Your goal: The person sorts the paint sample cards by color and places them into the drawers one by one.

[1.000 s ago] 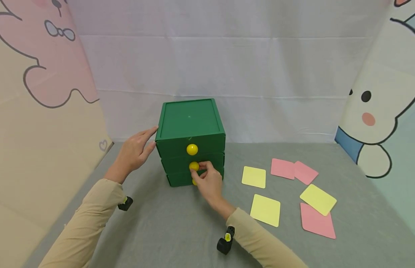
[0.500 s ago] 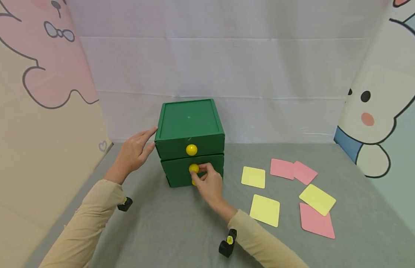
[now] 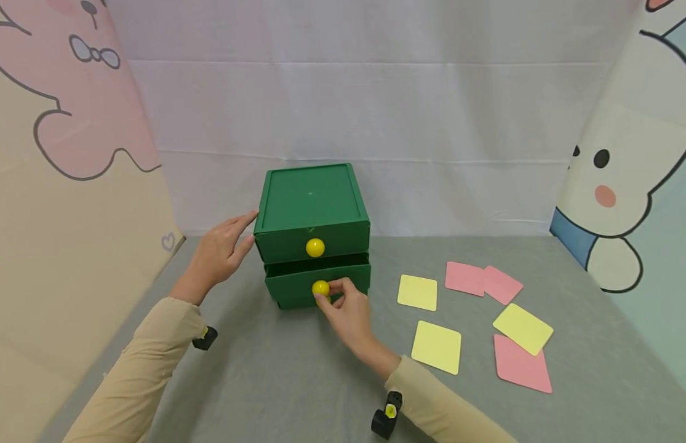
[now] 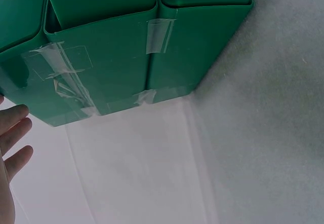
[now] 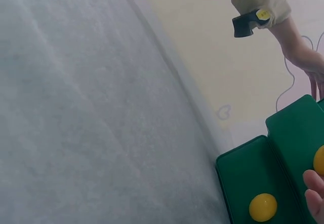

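Beige sleeves ran up from both lower corners of the head view, and at the far left a cartoon panel (image 3: 71,154) in pink and tan leaned against the grey cloth table (image 3: 298,381). The left hand (image 3: 221,253) lay flat against the upper left side of the green drawer box (image 3: 312,206), fingers straight and relaxed, touching the wall rather than gripping it. The box stood upright near the white back curtain (image 3: 376,111); its top drawer sat flush with a yellow top knob (image 3: 315,247) on its face. Below it, the middle drawer (image 3: 317,284) stood partly out, a dark gap showing along its upper edge. The right hand (image 3: 348,311) pinched the yellow middle knob (image 3: 320,288) between thumb and fingertips, the other fingers curled beneath. The lowest drawer was mostly hidden behind that hand in the head view; the right wrist view showed its knob (image 5: 263,207) on a closed front.

To the right, yellow cards (image 3: 437,346) and pink cards (image 3: 521,363) lay scattered flat on the cloth, well apart from the box.

The likely trouble was the box itself: clear tape patched its side in the left wrist view, so a sharp tug could slide or tip the light stack if the flat left hand gave way, or the small round knob could slip from the pinch.
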`<state>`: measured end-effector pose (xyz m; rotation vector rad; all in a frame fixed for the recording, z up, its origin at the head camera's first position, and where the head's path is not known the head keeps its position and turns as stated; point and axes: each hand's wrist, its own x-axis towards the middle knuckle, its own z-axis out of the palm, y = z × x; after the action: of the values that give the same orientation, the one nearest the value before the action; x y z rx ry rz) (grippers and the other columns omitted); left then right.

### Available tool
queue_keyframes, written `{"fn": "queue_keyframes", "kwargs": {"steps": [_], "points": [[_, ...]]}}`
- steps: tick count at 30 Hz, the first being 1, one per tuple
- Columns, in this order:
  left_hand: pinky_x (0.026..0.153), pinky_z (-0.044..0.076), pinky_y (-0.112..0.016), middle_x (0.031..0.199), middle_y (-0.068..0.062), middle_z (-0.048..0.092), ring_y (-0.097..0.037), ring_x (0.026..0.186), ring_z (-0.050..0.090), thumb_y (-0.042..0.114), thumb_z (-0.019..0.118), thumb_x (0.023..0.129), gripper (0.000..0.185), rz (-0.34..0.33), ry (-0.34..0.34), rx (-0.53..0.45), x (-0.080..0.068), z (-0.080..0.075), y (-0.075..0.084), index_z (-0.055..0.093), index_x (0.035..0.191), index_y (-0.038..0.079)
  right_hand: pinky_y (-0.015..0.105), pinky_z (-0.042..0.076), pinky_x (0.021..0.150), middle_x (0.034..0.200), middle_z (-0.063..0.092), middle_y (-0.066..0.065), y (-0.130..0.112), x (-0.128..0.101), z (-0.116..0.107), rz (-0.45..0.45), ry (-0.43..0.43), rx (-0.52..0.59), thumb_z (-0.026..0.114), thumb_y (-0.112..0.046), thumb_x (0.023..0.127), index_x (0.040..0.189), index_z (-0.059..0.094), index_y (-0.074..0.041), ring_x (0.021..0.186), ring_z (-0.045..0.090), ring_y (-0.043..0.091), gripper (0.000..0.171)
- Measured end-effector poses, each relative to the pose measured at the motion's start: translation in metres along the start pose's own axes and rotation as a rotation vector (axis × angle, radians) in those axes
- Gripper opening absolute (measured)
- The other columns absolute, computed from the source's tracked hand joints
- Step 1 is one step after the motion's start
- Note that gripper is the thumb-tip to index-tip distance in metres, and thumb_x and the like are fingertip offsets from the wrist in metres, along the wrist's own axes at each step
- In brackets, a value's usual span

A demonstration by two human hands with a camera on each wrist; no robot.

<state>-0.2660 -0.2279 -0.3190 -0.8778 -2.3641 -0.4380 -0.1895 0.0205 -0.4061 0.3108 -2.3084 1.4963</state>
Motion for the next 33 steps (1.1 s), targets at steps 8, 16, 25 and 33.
{"fn": "queue_keyframes", "kwargs": {"steps": [8, 16, 25, 33], "points": [[0.094, 0.039, -0.052, 0.127, -0.021, 0.051, -0.036, 0.114, 0.049, 0.027, 0.042, 0.097, 0.047, -0.014, -0.005, 0.004, 0.001, 0.0, 0.001, 0.041, 0.135, 0.0, 0.019, 0.044, 0.044, 0.083, 0.064, -0.001, -0.004, -0.015, -0.01, -0.001, -0.059, 0.008, 0.068, -0.029, 0.081, 0.094, 0.06, -0.01, 0.048, 0.05, 0.007, 0.024], [0.093, 0.039, -0.052, 0.126, -0.022, 0.052, -0.036, 0.113, 0.05, 0.029, 0.04, 0.097, 0.048, -0.014, -0.002, -0.001, 0.0, 0.001, 0.0, 0.043, 0.133, -0.002, 0.02, 0.043, 0.043, 0.085, 0.065, -0.001, -0.008, -0.03, -0.017, 0.006, -0.098, 0.014, 0.068, -0.032, 0.081, 0.093, 0.059, -0.011, 0.047, 0.046, 0.002, 0.026], [0.093, 0.039, -0.052, 0.127, -0.021, 0.051, -0.036, 0.113, 0.05, 0.029, 0.04, 0.097, 0.048, -0.016, 0.0, 0.005, 0.0, 0.003, -0.002, 0.042, 0.135, -0.001, 0.02, 0.043, 0.042, 0.084, 0.066, 0.001, -0.012, -0.041, -0.021, 0.049, -0.122, 0.056, 0.07, -0.031, 0.079, 0.091, 0.06, -0.01, 0.046, 0.048, 0.001, 0.026], [0.093, 0.04, -0.052, 0.126, -0.021, 0.051, -0.036, 0.113, 0.05, 0.029, 0.04, 0.097, 0.048, -0.014, 0.001, 0.001, 0.0, 0.003, -0.002, 0.043, 0.134, -0.001, 0.019, 0.042, 0.04, 0.083, 0.066, 0.001, -0.013, -0.049, -0.024, 0.085, -0.139, 0.075, 0.071, -0.033, 0.078, 0.09, 0.061, -0.01, 0.045, 0.048, 0.002, 0.028]]}}
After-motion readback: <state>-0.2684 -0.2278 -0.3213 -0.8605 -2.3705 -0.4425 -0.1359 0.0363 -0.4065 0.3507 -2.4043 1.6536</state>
